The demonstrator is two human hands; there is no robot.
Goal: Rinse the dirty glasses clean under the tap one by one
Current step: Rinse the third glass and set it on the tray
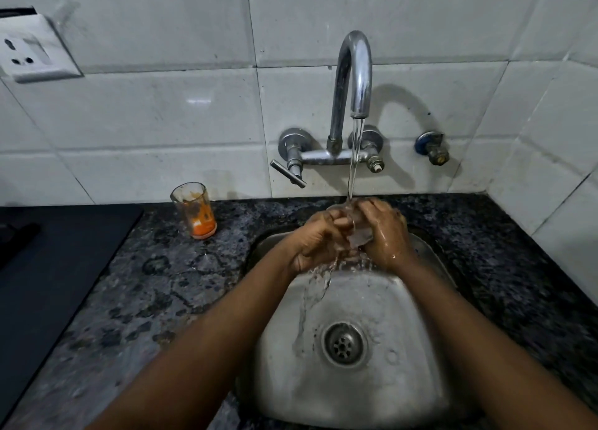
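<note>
While both the left hand (318,240) and right hand (385,232) clasp a clear glass (356,235) under the tap (354,73), a dirty glass (194,209) stands left of the tap on speckled granite counter (145,284) below white tiles (161,112).

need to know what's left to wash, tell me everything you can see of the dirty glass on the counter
The clear straight-sided drinking glass with orange residue stands upright on the dark speckled stone counter, to the left of the steel sink and close to the white tiled wall. Orange residue pools at its base and smears up the inner wall, with dark specks. Its mouth is open. Neither hand touches it.
</note>
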